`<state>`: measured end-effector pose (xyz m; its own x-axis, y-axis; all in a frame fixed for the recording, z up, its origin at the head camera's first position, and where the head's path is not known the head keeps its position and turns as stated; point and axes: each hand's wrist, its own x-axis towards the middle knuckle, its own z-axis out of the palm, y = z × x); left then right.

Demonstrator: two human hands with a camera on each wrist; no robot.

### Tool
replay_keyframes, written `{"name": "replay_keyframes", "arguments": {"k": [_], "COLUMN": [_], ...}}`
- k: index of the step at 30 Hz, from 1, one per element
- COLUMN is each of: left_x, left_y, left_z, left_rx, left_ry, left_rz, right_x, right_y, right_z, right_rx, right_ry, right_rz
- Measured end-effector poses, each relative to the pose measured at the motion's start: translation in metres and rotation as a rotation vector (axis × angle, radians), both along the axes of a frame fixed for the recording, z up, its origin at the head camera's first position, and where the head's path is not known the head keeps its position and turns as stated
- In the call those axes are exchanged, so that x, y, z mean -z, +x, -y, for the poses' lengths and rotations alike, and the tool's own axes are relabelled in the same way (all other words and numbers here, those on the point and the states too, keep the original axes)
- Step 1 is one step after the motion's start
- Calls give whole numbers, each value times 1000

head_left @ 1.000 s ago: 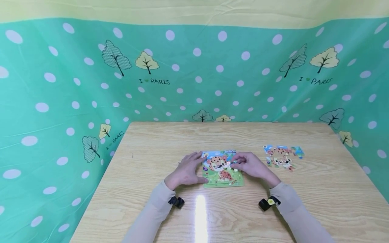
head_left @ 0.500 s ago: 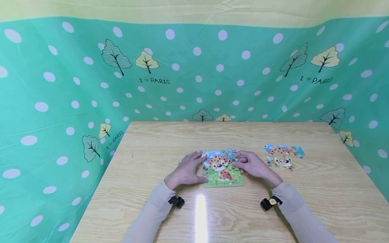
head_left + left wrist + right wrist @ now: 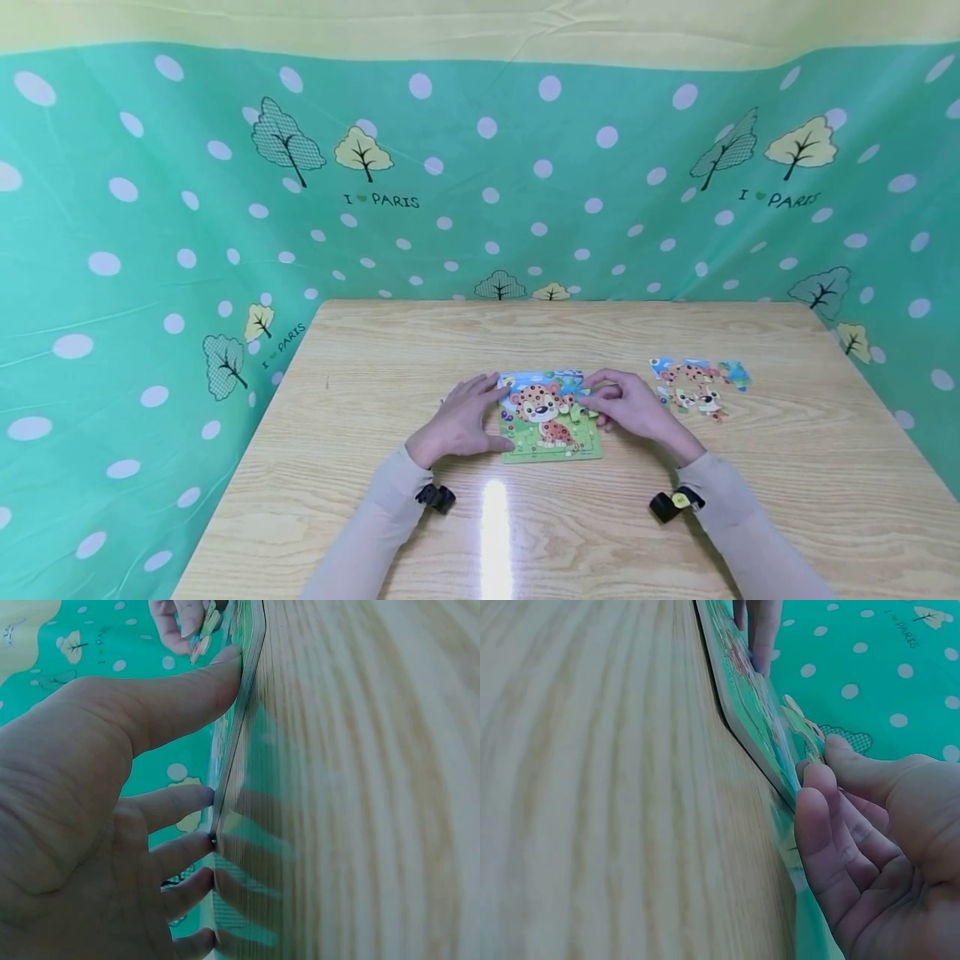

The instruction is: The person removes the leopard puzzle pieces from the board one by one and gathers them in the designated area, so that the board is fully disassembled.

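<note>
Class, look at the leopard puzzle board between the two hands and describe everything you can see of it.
The puzzle board is a thin, flat, roughly square board lying on the wooden table. It shows a spotted cartoon leopard on green grass under blue sky. The left hand rests straight fingers against its left edge. The right hand pinches a puzzle piece at its right side. The wrist views show its slim edge.

I note a green-bordered puzzle board (image 3: 550, 421) showing an orange spotted leopard, pale wood-grain table (image 3: 525, 533), and teal white-dotted backdrop (image 3: 150, 208).
</note>
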<state>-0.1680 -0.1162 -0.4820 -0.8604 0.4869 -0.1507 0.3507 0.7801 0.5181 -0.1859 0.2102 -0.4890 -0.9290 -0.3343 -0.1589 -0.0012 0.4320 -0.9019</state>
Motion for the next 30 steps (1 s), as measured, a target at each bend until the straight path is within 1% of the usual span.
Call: {"name": "replay_keyframes", "arguments": {"k": [12,18,23,30], "left_x": [1,2,2,1], "left_y": [-1,-1,0,0], "left_z": [1,0,0,0], "left_rx": [1,3,5,9], "left_ry": [2,1,1,8], "left_rz": [-5,-14,-11,-18], "right_x": [-1,0,-3,-8], "right_y": [2,3,3,4], "right_z": [-12,-26,-39,-57], "right_rx": [45,117,167,203], "right_ry": [-1,23,52,44], "right_rz": [-56,-78,-76,-58]}}
